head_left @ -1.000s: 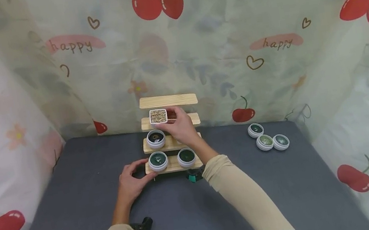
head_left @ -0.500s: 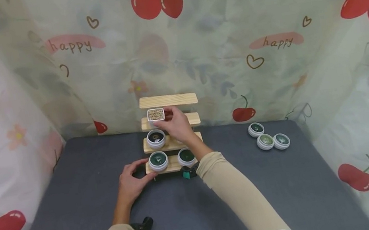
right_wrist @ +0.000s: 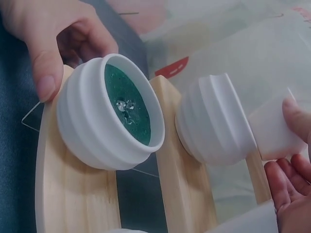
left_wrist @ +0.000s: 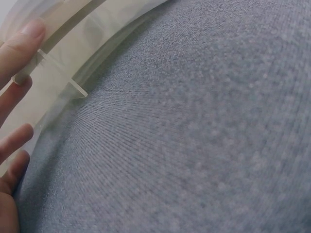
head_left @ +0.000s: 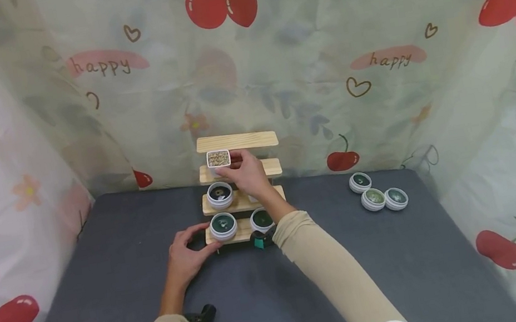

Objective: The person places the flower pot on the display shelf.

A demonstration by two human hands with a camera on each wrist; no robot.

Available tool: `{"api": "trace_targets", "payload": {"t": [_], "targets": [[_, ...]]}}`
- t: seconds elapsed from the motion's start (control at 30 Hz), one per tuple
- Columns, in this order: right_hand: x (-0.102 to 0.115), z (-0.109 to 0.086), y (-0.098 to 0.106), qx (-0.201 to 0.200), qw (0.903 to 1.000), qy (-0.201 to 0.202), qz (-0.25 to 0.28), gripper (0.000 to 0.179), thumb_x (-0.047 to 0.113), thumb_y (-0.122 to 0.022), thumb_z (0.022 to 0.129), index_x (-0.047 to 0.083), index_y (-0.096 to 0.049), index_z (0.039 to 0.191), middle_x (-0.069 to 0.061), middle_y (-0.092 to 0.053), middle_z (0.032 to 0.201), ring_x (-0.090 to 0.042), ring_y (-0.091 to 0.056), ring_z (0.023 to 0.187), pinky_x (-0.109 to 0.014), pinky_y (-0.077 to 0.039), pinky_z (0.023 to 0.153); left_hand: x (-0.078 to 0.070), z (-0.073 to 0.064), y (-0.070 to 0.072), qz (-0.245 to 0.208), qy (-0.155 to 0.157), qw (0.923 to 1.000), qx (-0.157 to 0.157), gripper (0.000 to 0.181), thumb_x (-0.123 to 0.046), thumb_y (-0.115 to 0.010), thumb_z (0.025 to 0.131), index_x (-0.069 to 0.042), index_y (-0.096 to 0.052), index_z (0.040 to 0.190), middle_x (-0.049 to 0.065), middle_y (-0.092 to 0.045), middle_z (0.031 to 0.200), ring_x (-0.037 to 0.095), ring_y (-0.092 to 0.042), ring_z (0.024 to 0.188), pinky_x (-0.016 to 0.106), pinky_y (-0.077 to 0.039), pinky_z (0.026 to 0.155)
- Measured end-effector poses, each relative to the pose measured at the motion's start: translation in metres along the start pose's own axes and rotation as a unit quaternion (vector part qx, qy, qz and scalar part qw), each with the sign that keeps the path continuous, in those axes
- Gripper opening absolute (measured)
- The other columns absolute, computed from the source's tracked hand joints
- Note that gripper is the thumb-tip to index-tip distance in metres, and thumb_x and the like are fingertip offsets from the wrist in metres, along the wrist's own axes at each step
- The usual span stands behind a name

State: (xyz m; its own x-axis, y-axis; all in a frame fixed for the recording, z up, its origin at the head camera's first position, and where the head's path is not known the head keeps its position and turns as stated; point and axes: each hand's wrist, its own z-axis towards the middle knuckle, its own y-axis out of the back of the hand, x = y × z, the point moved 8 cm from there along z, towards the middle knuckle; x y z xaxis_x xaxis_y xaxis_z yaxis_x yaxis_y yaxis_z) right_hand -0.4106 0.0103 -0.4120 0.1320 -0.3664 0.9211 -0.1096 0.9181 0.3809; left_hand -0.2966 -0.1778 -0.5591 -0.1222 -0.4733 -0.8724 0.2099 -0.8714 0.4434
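Note:
My left hand (head_left: pixel 183 260) grips the left end of the tiered wooden display stand (head_left: pixel 236 142) at its lowest shelf. In the right wrist view its thumb presses the board's front edge, beside a ribbed white candle jar (right_wrist: pixel 87 119) with green filling. My right hand (head_left: pixel 251 176) pinches a small square white pot (head_left: pixel 218 159) of pale gravel-like bits, upright over the left end of the third shelf. On the shelf below sits a dark-filled jar (head_left: pixel 220 194). Another green jar (head_left: pixel 261 219) stands at the lowest shelf's right. My right forearm partly covers a white jar on the second shelf.
Several white jars stand in a group on the dark table (head_left: pixel 407 272) at the right, among them a light green jar (head_left: pixel 373 199). A cherry-print curtain (head_left: pixel 287 55) rises close behind the stand. The black wrist device (head_left: pixel 202 317) sits at my left wrist.
My right hand has moved slightly left with the square pot, which now overlaps the third shelf's left end. The left hand keeps its grip on the stand.

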Motion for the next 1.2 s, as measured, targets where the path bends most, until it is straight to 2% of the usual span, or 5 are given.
{"api": "trace_targets", "payload": {"t": [0.4, 0.63, 0.83, 1.1, 1.2], "targets": [[0.001, 0.001, -0.002, 0.011, 0.9999, -0.004, -0.004, 0.063, 0.028, -0.083, 0.087, 0.005, -0.053, 0.138, -0.012, -0.067, 0.128, -0.024, -0.067, 0.118, -0.034, -0.057, 0.093, 0.002, -0.002, 0.0, -0.001, 0.008, 1.0, 0.004, 0.066, -0.056, -0.09, 0.069, -0.032, -0.069, 0.127, -0.003, -0.068, 0.128, 0.019, -0.053, 0.118, 0.046, -0.039, 0.103], [-0.001, -0.004, 0.007, 0.033, 0.9995, -0.002, 0.003, 0.07, 0.032, -0.083, 0.086, 0.007, -0.05, 0.143, -0.01, -0.062, 0.132, -0.025, -0.064, 0.122, -0.037, -0.056, 0.098, 0.003, 0.0, -0.001, 0.007, 0.008, 0.9999, 0.0, 0.065, -0.057, -0.09, 0.068, -0.034, -0.069, 0.126, -0.004, -0.069, 0.128, 0.019, -0.054, 0.118, 0.046, -0.041, 0.103], [-0.009, -0.009, 0.026, 0.042, 0.9991, -0.004, 0.008, 0.077, 0.036, -0.081, 0.088, 0.008, -0.045, 0.15, -0.009, -0.056, 0.143, -0.026, -0.058, 0.131, -0.041, -0.052, 0.105, 0.002, 0.0, -0.002, 0.007, 0.01, 0.9999, 0.001, 0.066, -0.056, -0.091, 0.068, -0.033, -0.069, 0.126, -0.004, -0.069, 0.128, 0.018, -0.054, 0.118, 0.046, -0.04, 0.103], [-0.02, -0.016, 0.059, 0.037, 0.9989, 0.01, 0.029, 0.073, 0.031, -0.079, 0.09, 0.007, -0.044, 0.149, -0.017, -0.052, 0.146, -0.032, -0.054, 0.133, -0.048, -0.049, 0.107, -0.001, 0.0, -0.001, 0.006, 0.007, 0.9999, -0.004, 0.065, -0.052, -0.092, 0.068, -0.032, -0.07, 0.126, -0.002, -0.07, 0.127, 0.019, -0.055, 0.116, 0.043, -0.04, 0.101], [-0.026, -0.019, 0.073, 0.026, 0.999, 0.02, 0.03, 0.071, 0.028, -0.08, 0.09, 0.007, -0.045, 0.148, -0.016, -0.053, 0.146, -0.033, -0.054, 0.132, -0.05, -0.048, 0.108, 0.0, -0.001, -0.001, 0.007, 0.009, 0.9999, -0.003, 0.065, -0.051, -0.093, 0.068, -0.032, -0.07, 0.126, -0.002, -0.069, 0.127, 0.018, -0.054, 0.117, 0.043, -0.04, 0.101]]}}
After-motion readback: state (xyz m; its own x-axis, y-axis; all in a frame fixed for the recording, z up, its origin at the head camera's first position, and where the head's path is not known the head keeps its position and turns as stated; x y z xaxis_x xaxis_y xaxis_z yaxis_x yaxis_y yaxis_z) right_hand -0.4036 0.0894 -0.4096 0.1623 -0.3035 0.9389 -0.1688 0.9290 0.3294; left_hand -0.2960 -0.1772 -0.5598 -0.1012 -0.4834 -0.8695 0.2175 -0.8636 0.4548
